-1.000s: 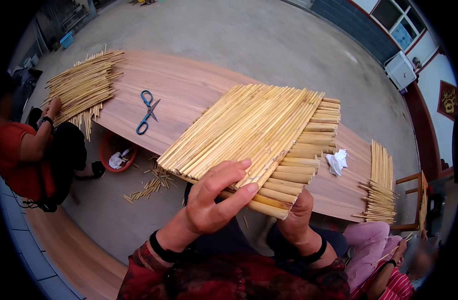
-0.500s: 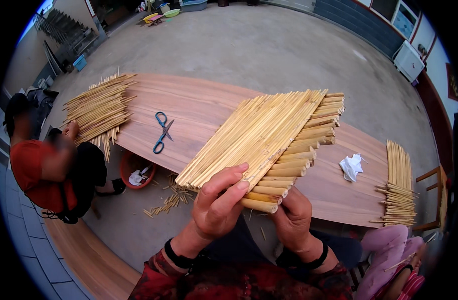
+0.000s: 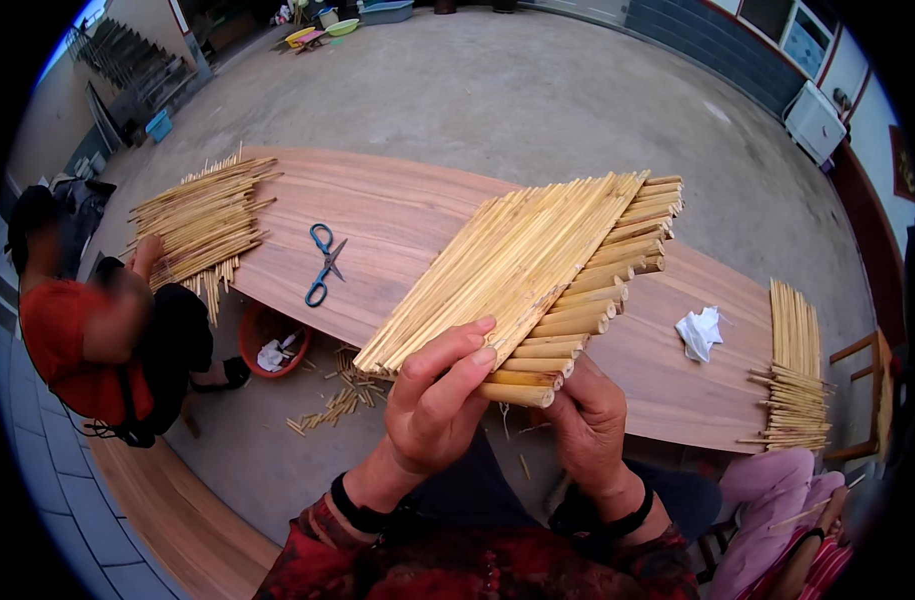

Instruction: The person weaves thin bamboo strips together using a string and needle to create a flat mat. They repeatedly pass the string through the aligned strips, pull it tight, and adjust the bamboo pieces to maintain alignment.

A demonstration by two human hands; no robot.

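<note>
A panel of pale reed stalks point(image 3: 507, 260) is raised over the table, with a layer of thicker, crosswise stalks showing along its right edge. My left hand point(image 3: 432, 395) grips the near corner, fingers lying on the top layer. My right hand point(image 3: 587, 430) is curled under the lower right end, thumb and fingers at the thick stalk ends. Left of the panel, blue-handled scissors point(image 3: 325, 265) lie on the wooden table point(image 3: 357, 190). To the right is a crumpled white tissue point(image 3: 699, 330).
Loose reed piles lie at the table's left point(image 3: 197, 220) and right point(image 3: 795, 360) ends. A seated person in red point(image 3: 72, 340) is at left, another in pink point(image 3: 762, 500) at lower right. A red basin point(image 3: 272, 340), scattered offcuts point(image 3: 332, 405) and a wooden chair point(image 3: 867, 390) stand or lie around.
The view has shifted, bringing more courtyard into sight. The panel has tilted and risen slightly at its right, showing more stalk ends; both hands still hold it.
</note>
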